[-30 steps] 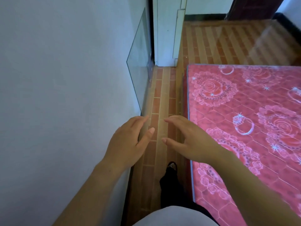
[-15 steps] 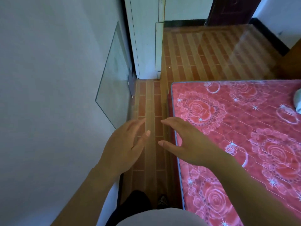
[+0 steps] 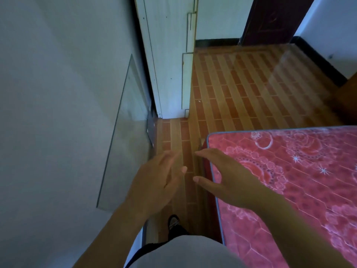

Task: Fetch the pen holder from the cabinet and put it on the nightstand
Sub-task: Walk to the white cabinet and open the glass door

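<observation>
Fingers on my left hand (image 3: 154, 182) and right hand (image 3: 226, 178) are spread loose, holding nothing, just out front for balance between the wall (image 3: 58, 113) and mattress (image 3: 289, 180). No pen holder visible; that white cabinet (image 3: 170, 64) ahead probably has it.

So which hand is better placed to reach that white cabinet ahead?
Probably left: the left hand is on the side of the tall white cabinet; the right hand hovers over the red floral mattress. Both are empty.
</observation>
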A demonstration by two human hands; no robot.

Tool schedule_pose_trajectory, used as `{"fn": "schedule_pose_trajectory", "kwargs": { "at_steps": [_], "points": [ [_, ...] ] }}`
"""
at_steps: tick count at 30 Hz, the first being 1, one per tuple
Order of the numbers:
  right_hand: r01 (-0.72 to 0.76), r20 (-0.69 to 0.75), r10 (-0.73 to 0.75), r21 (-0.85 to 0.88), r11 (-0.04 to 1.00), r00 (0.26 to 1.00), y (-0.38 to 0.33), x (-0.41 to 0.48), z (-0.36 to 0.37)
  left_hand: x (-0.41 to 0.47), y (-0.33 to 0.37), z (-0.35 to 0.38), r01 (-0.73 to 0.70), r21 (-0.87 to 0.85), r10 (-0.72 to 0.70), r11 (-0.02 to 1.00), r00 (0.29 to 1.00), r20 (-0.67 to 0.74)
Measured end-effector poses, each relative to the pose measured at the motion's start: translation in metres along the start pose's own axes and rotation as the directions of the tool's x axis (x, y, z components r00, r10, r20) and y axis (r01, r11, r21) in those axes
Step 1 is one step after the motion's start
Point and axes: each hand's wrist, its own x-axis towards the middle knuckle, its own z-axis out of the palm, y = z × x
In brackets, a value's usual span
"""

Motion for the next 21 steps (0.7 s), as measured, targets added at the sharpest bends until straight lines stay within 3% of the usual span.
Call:
{"fn": "schedule_pose_trajectory", "kwargs": {
  "at_steps": [5, 16, 21],
  "points": [
    [-0.013, -0.054, 0.013, -0.005, 1.0, 0.998, 0.015, 0.081, -0.03, 0.093, -0.029, -0.033, -0.023, 0.026, 0.022, 0.999, 1.0, 0.021],
    [-0.002, 0.069, -0.002, 0.051, 0.999, 0.998, 0.065, 0.261, -0.072, 0.255, -0.076, -0.054, 0.029, 0.015, -0.029, 0.999, 0.999, 0.02],
    [-0.049, 0.072, 0.043, 0.082, 0.995, 0.996, 0.116, 0.335, -0.118, 0.351, -0.069, -0.067, -0.014, 0.007, 0.014, 1.0, 1.0, 0.009]
  ]
}}
